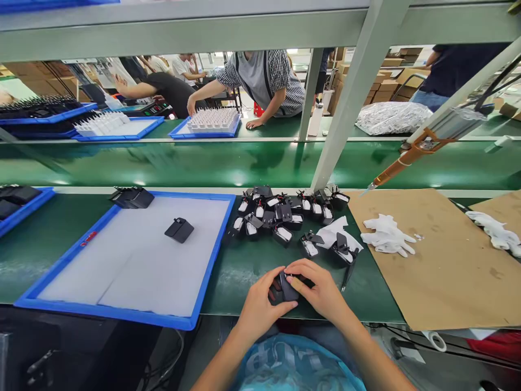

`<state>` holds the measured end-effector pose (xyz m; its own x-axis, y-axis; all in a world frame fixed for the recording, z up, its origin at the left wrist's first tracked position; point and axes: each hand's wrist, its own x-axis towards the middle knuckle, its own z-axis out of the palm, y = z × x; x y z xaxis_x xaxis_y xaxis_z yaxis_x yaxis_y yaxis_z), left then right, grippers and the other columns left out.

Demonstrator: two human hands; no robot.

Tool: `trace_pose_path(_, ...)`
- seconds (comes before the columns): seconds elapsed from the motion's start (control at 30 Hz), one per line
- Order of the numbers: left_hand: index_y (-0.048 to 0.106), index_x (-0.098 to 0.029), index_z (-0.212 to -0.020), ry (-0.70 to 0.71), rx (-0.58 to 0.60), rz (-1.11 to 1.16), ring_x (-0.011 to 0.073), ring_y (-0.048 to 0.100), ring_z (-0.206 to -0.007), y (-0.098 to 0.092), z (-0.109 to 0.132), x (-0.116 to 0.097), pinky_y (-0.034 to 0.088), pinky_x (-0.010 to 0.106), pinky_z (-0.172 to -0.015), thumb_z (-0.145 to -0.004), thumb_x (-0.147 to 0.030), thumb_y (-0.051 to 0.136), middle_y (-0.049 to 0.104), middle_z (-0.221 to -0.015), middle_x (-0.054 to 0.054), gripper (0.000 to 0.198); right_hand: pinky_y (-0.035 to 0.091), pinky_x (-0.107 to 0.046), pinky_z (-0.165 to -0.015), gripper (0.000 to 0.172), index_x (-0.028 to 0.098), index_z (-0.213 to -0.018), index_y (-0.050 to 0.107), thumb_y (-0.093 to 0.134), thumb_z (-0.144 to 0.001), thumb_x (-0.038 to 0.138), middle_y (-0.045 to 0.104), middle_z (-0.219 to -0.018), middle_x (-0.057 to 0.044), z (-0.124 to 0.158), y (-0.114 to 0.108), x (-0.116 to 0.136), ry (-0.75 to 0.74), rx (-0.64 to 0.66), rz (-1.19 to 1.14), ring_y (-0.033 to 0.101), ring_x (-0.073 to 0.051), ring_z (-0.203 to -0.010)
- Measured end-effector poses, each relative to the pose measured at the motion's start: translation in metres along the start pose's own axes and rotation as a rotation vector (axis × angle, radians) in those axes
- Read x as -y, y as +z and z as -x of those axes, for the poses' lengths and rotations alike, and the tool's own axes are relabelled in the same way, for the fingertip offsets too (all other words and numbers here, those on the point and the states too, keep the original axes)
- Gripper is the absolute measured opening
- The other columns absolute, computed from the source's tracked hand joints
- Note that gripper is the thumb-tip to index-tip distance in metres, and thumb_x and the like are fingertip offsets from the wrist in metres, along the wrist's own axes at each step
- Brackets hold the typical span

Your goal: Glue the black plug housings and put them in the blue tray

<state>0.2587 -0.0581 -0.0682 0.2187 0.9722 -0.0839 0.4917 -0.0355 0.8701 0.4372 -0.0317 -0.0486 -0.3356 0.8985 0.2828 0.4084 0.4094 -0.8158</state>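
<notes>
Near the front edge of the green bench, a black plug adapter (288,288) is held between my two hands. My left hand (262,298) grips its left side with thumb and fingers. On its right and top, my right hand (317,285) closes round it, thumb pressing near the metal pins. Beyond my hands lies a heap of open black adapter housings (283,225) with white parts inside. Two more open housings rest by a crumpled white cloth (340,234), and a dark pen-like tool (348,277) lies beside them. One closed adapter (179,230) sits in the blue-rimmed tray.
The blue-rimmed tray (191,320) stands at left, with several black adapters (132,197) at its back corner. White gloves (388,234) lie on brown cardboard (451,288) at right. An orange-holdered syringe (407,157) hangs above it. A metal post (350,98) rises ahead; people work opposite.
</notes>
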Motion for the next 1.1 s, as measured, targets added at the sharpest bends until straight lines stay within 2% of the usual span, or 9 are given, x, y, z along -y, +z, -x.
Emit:
trace_pose_path(0.2,0.046,-0.025,-0.126,0.089,-0.068,0.002,0.0169,0.062,-0.084,0.006,0.003,0.009,0.053,0.028,-0.065,-0.069,-0.027,0.078,0.063,-0.117,0.004,0.066,0.054,-0.023,-0.067,0.015,0.023,-0.095,0.066,0.052,-0.092,0.028,0.065,-0.096,-0.004,-0.006,-0.009,0.008,0.076,0.120,0.024,0.063,-0.014,-0.085)
trace_pose_path(0.33,0.047,-0.023,-0.109,0.211,-0.140,-0.029,0.0151,0.063,-0.080,0.010,0.006,0.014,0.052,0.027,-0.063,-0.071,-0.023,0.076,0.061,-0.122,0.007,0.048,0.053,-0.021,-0.061,0.015,0.024,-0.099,0.062,0.050,-0.093,0.028,0.063,-0.097,-0.003,-0.005,-0.008,0.010,0.137,0.160,0.020,0.063,-0.013,-0.085)
trace_pose_path(0.43,0.048,-0.023,-0.104,0.232,-0.122,-0.045,0.0157,0.064,-0.082,0.010,0.006,0.014,0.053,0.027,-0.062,-0.072,-0.024,0.076,0.061,-0.124,0.006,0.043,0.055,-0.021,-0.060,0.013,0.022,-0.101,0.058,0.053,-0.090,0.029,0.064,-0.093,-0.004,0.005,0.001,0.006,0.133,0.033,0.060,0.063,-0.014,-0.082)
trace_pose_path(0.57,0.047,-0.023,-0.104,0.275,-0.186,-0.067,0.0181,0.064,-0.088,0.016,0.008,0.013,0.054,0.027,-0.062,-0.076,-0.025,0.072,0.061,-0.123,0.008,0.037,0.058,-0.025,-0.070,0.007,0.021,-0.092,0.061,0.054,-0.090,0.021,0.066,-0.098,-0.006,0.028,0.016,0.003,-0.045,-0.231,0.232,0.066,-0.015,-0.085)
trace_pose_path(0.67,0.047,-0.022,-0.107,0.325,-0.255,-0.138,0.0222,0.063,-0.101,0.028,0.009,0.012,0.056,0.032,-0.072,-0.081,-0.023,0.065,0.060,-0.121,0.010,0.032,0.059,-0.028,-0.075,0.016,0.022,-0.103,0.064,0.056,-0.090,0.020,0.066,-0.111,-0.009,0.043,0.018,0.008,-0.124,-0.230,0.433,0.067,-0.018,-0.093)
trace_pose_path(0.77,0.047,-0.021,-0.113,0.376,-0.256,-0.185,0.0255,0.059,-0.112,0.034,0.010,0.009,0.054,0.040,-0.087,-0.082,-0.025,0.063,0.058,-0.122,0.013,0.035,0.060,-0.030,-0.068,0.027,0.022,-0.114,0.062,0.060,-0.087,0.029,0.064,-0.119,-0.012,0.051,0.015,0.011,-0.149,-0.182,0.608,0.068,-0.022,-0.094)
trace_pose_path(0.93,0.042,-0.026,-0.130,0.387,0.048,-0.086,0.0198,0.060,-0.110,0.003,0.013,0.004,0.053,0.035,-0.092,-0.082,-0.021,0.063,0.056,-0.131,0.007,0.053,0.060,-0.032,-0.069,0.025,0.023,-0.111,0.062,0.060,-0.086,0.021,0.067,-0.111,-0.012,0.055,0.008,0.003,-0.164,-0.206,0.683,0.068,-0.022,-0.090)
trace_pose_path(1.0,0.042,-0.029,-0.133,0.292,0.007,-0.048,0.0163,0.063,-0.100,-0.015,0.014,0.007,0.055,0.031,-0.087,-0.086,-0.022,0.059,0.059,-0.126,0.005,0.051,0.060,-0.034,-0.073,0.031,0.023,-0.114,0.060,0.060,-0.085,0.014,0.067,-0.111,-0.012,0.057,0.000,0.002,-0.210,-0.218,0.620,0.068,-0.022,-0.092)
trace_pose_path(1.1,0.046,-0.028,-0.129,0.208,-0.192,-0.040,0.0159,0.064,-0.091,-0.030,0.013,0.015,0.056,0.032,-0.081,-0.090,-0.026,0.054,0.063,-0.115,0.005,0.040,0.060,-0.038,-0.079,0.049,0.027,-0.123,0.055,0.065,-0.079,0.008,0.063,-0.119,-0.012,0.060,-0.012,0.003,-0.252,-0.329,0.533,0.066,-0.025,-0.101)
